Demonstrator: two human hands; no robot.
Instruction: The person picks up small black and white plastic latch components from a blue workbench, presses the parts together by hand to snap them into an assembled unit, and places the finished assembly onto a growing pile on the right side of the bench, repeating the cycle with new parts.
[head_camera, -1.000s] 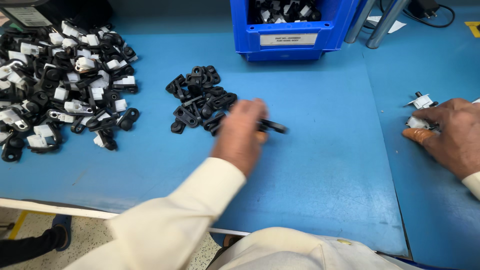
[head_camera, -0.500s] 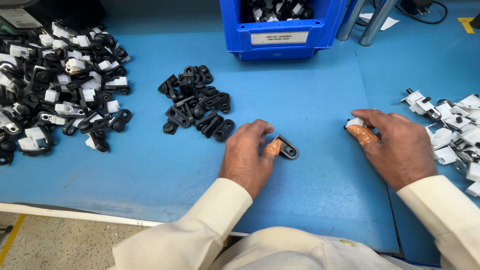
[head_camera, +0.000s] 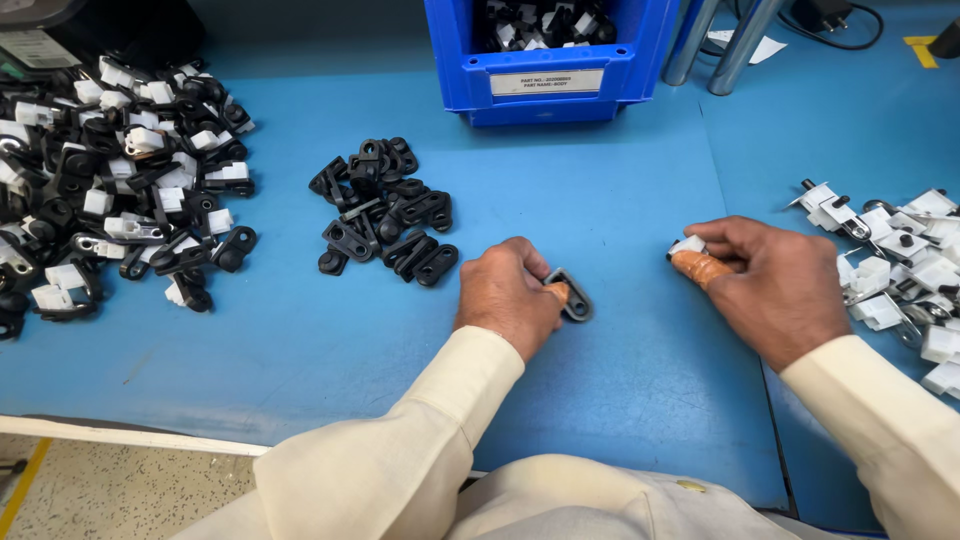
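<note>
On the blue desk (head_camera: 620, 200), lower centre of the frame, the left hand (head_camera: 510, 295) pinches a black clip (head_camera: 572, 294) while the right hand (head_camera: 775, 285) grips a small white part (head_camera: 686, 245). Both pieces look picked and ready; joining them would call for bringing the hands together and lining the parts up

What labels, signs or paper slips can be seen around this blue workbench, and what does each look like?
White label: a long rectangle with dark print, on the front of the blue bin at the top middle.
Paper slip: a white sheet lying flat, behind the metal posts at the top right.
Yellow floor marking: an angled strip at the far top right.
Pale card: a rectangle with print, top left corner, partly cut off.
</note>
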